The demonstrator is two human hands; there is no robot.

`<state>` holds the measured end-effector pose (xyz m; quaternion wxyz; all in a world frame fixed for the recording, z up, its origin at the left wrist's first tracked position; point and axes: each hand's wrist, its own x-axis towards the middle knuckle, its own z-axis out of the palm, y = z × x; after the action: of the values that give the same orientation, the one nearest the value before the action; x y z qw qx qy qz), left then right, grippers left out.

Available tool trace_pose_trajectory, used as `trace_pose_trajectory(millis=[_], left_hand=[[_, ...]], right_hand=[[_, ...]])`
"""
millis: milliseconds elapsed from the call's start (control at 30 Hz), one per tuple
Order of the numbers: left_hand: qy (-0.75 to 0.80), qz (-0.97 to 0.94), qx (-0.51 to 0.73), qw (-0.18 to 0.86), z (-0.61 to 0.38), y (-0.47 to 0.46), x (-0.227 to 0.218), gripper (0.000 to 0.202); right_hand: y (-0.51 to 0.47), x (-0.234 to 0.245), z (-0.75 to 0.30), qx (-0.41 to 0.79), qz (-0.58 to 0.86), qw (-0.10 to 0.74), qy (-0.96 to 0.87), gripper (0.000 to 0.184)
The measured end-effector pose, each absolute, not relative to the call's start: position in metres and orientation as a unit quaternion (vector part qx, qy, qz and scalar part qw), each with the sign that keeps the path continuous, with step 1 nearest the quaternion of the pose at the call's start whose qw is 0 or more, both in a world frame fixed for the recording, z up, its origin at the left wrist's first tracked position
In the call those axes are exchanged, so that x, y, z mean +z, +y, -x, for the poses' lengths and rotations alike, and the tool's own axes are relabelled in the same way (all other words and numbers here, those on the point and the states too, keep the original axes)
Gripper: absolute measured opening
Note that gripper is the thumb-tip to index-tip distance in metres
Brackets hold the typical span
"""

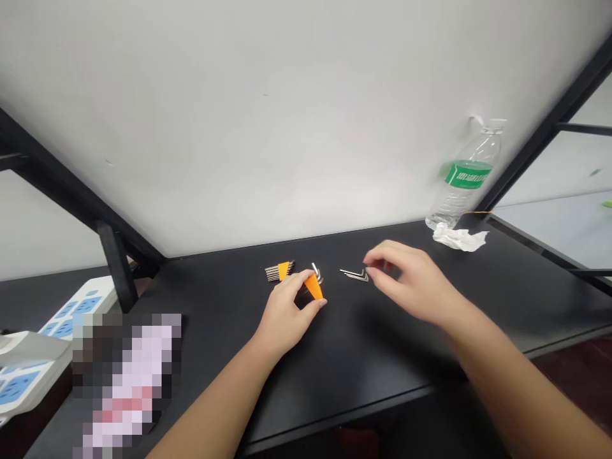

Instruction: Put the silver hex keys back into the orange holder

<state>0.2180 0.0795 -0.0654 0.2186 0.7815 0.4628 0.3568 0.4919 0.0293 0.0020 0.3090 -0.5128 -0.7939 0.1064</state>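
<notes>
My left hand (pixel 291 309) pinches an orange hex key holder (pixel 314 287) between thumb and fingers, tilted above the black tabletop. At its upper end, bright bent hex keys (pixel 317 273) stick out. Just beyond that hand lies a second orange holder (pixel 284 270) filled with several hex keys. Loose L-shaped hex keys (pixel 354 275) rest on the table between my hands. My right hand (pixel 406 277) is at their right end, thumb and index fingertips drawn together in a pinch. Whatever may be between those fingertips is too small to make out.
A clear plastic bottle (pixel 466 175) with a green label stands by the wall at the right, a crumpled tissue (pixel 459 238) before it. White power strips (pixel 71 319) lie at the left. A blurred-out pinkish item (pixel 138 376) is at the table's left side. Black frame bars (pixel 76 191) flank the table.
</notes>
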Motion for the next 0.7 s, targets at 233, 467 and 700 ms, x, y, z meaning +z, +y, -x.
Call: trace_pose_trajectory(millis=[233,467,700], left_hand=[[0.455,-0.784,0.355,0.229,-0.219,0.080,-0.067,0.047],[0.447,-0.784,0.349,0.251,-0.218,0.080,-0.068,0.048],[0.462,-0.775,0.357,0.242,-0.218,0.078,-0.066,0.049]], right_hand=[[0.125,-0.044,-0.507,0.113,0.534,0.098,-0.832,0.011],[0.128,-0.038,-0.474,0.094,0.570,0.026,-0.816,0.018],[0.120,-0.037,-0.470,0.329,0.529,0.236,-0.746,0.005]])
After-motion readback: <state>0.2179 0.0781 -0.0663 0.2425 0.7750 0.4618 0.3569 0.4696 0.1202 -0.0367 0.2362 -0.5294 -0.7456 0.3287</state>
